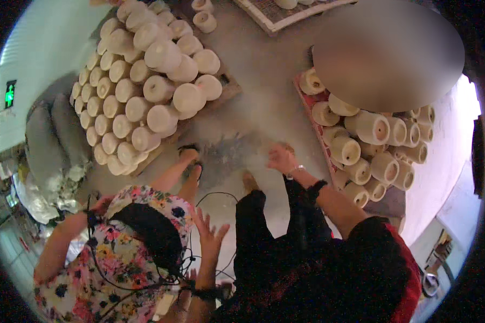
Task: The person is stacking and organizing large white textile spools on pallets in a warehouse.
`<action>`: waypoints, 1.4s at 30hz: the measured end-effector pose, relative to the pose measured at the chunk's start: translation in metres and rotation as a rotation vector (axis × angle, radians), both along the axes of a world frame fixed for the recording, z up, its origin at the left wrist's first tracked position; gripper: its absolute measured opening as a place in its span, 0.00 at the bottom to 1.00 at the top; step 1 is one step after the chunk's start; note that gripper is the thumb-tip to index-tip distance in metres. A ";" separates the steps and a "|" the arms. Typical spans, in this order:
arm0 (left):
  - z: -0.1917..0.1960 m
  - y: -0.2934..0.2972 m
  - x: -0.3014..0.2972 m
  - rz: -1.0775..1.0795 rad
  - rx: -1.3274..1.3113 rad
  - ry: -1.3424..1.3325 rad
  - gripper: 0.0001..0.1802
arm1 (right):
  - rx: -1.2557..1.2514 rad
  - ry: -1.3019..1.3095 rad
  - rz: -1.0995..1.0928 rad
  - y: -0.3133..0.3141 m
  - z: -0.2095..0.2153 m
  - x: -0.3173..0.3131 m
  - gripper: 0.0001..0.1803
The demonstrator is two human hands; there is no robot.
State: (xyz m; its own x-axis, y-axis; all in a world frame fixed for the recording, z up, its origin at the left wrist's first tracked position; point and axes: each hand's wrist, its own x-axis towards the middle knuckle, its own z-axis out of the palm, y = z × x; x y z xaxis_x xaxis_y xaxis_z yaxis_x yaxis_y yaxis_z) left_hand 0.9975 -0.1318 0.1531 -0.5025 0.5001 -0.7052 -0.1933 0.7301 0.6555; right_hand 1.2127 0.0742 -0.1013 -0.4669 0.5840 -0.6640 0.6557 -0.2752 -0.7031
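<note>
your left hand (211, 238) is spread wide, seemingly empty, and your right hand (282, 158) half curled, its hold unclear, so best move slowly beside the pale pots (367, 126) stacked along the red board (316, 98)'s left edge.

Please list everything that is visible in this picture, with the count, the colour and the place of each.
Left-stack pots: dozens, cream, upper left
Pallet: 1, brownish, under the left stack
Loose pots: 2, cream, top
Board: 1, pale-rimmed, top edge
Right-stack pots: roughly twenty, cream, right
Red board: 1, red, under the right stack
Sacks: at least 2, grey, left
Sign: 1, green, left wall
Cable: count unclear, black, lower centre
Blurred patch: 1, grey-brown, upper right
Co-worker: 1, floral top, lower left
Own legs: 2, black trousers, lower centre
Own left hand: 1, bare, lower centre
Own right hand: 1, bare, centre
</note>
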 end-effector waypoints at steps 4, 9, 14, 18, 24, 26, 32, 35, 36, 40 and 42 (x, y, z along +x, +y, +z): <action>-0.099 0.065 -0.069 -0.530 0.167 0.698 0.69 | 0.066 -0.017 0.133 0.066 -0.019 -0.043 0.47; -0.166 0.179 -0.132 -0.508 0.156 0.822 0.75 | 0.118 0.071 0.214 0.123 0.003 -0.082 0.55; -0.228 0.275 -0.184 -0.672 -0.027 0.958 0.73 | 0.318 0.041 0.459 0.185 -0.028 -0.131 0.64; -0.287 0.298 -0.220 -0.820 -0.217 1.093 0.71 | 0.738 0.244 0.540 0.219 -0.118 -0.224 0.70; -0.305 0.256 -0.234 -0.825 0.238 1.019 0.70 | 0.874 0.166 0.389 0.218 -0.208 -0.275 0.76; -0.291 0.221 -0.234 -0.842 0.325 0.972 0.69 | 0.871 0.259 0.332 0.212 -0.215 -0.282 0.74; -0.333 0.186 -0.214 -1.164 0.091 0.529 0.67 | 0.893 0.407 0.314 0.224 -0.238 -0.264 0.68; -0.365 0.184 -0.214 -1.254 0.027 0.511 0.67 | 0.942 0.435 0.280 0.232 -0.235 -0.223 0.66; -0.375 0.187 -0.214 -1.285 0.014 0.506 0.67 | 0.946 0.429 0.236 0.233 -0.232 -0.211 0.65; -0.408 0.194 -0.214 -1.403 0.022 0.568 0.66 | 0.966 0.323 0.173 0.237 -0.232 -0.200 0.64; -0.425 0.206 -0.205 -1.453 0.078 0.584 0.66 | 1.017 0.349 0.143 0.238 -0.228 -0.206 0.63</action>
